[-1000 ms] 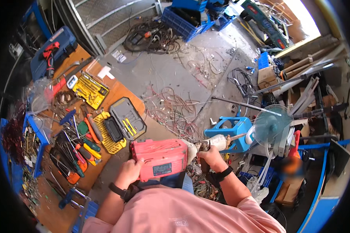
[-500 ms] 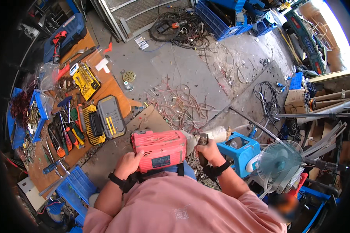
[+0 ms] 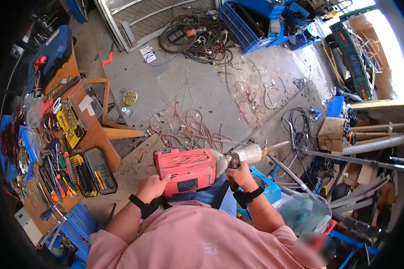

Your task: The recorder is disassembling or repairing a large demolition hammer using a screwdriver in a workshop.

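A red demolition hammer (image 3: 188,168) lies crosswise in front of my body, its metal nose (image 3: 252,153) and pointed chisel bit (image 3: 279,145) toward the right. At its rear end, my left hand (image 3: 151,188) is closed on the housing, thumb along the red case; its other fingers are mostly hidden. My right hand (image 3: 241,175) wraps round the dark side handle (image 3: 233,163) behind the nose. Both wrists wear black bands. Just beyond the right wrist stands a blue plastic stool-like frame (image 3: 267,188), partly covered by my arm.
At left, a wooden workbench (image 3: 104,154) carries pliers, screwdrivers and yellow-black tool cases. Loose wires (image 3: 193,132) litter the floor ahead, with a cable heap (image 3: 197,38) farther off. A blue crate (image 3: 244,31) stands at the back. A fan (image 3: 303,213) and metal tubes (image 3: 359,160) crowd the right.
The surroundings have shifted: the bench sits farther left and the blue frame and fan lower. The chisel bit now shows plainly past the nose. Both hands keep their grip on the hammer.
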Demonstrator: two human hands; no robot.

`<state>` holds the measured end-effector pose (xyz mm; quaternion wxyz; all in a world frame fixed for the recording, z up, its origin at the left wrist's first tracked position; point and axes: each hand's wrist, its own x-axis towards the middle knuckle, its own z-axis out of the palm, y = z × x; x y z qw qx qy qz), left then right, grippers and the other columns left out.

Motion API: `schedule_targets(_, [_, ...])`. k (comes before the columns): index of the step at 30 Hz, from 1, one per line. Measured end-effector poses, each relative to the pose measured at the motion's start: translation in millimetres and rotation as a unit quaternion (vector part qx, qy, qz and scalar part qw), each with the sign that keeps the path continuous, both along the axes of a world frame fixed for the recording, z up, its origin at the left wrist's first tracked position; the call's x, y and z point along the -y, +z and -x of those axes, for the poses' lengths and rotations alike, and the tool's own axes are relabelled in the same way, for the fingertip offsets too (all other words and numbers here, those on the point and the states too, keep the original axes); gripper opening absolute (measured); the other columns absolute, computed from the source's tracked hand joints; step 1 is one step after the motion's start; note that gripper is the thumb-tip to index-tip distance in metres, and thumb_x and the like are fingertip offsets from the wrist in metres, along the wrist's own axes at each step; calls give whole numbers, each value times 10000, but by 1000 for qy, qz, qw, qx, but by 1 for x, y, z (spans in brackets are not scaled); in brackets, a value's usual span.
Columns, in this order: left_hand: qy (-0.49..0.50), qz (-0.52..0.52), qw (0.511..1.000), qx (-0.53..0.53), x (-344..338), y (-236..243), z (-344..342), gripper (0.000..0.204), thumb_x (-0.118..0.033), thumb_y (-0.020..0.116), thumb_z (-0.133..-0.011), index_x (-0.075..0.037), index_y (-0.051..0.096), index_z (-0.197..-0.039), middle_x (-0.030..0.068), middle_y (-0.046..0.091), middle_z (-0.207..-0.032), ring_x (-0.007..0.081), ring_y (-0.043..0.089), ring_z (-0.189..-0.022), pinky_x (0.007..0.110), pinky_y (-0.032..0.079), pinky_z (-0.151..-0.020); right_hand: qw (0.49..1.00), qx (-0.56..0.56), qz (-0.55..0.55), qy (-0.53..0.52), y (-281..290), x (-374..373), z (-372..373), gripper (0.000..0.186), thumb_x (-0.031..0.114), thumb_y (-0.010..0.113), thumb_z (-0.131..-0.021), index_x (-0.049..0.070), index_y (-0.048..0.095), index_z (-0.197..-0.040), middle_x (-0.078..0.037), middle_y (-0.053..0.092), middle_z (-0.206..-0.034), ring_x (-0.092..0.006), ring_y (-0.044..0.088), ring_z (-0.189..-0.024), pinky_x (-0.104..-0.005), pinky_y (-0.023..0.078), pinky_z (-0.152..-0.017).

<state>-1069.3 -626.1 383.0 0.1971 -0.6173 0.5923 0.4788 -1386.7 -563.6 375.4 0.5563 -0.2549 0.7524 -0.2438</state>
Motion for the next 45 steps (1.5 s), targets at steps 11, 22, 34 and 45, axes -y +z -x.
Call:
schedule_targets(11, [33, -8, 997, 66, 92, -98, 136, 656, -555, 379, -844, 40, 637, -942, 288, 603, -928, 403, 578, -936, 440, 441, -839, 999, 26, -20, 4, -129, 95, 130, 108, 71, 615, -634, -24, 575, -669, -75, 574, -563, -142, 538, -492, -296, 436, -482])
schedule_targets(22, [165, -126, 978, -20, 166, -332, 172, 648, -538, 351, -874, 48, 607, -980, 282, 585, -1008, 410, 533, -1019, 418, 413, -859, 987, -94, 27, 127, -288, 218, 181, 114, 63, 603, -646, -22, 555, -706, -75, 570, -584, -146, 529, -516, -314, 449, -512])
schedule_targets(34, [231, -11, 972, 32, 225, -492, 157, 577, -485, 408, -880, 52, 583, -1000, 212, 566, -895, 315, 529, -780, 378, 392, -667, 989, -38, 9, 142, -453, 311, 169, 234, 106, 638, -632, -35, 556, -800, -144, 589, -675, -220, 555, -613, -352, 456, -621])
schedule_targets(45, [392, -83, 915, 53, 170, -550, 166, 675, -545, 410, -873, 61, 511, -1153, 209, 594, -1036, 297, 598, -858, 361, 469, -696, 998, 40, -4, 45, -508, 267, 159, 293, 211, 765, -701, 20, 557, -780, 3, 535, -680, -83, 462, -641, -265, 423, -587])
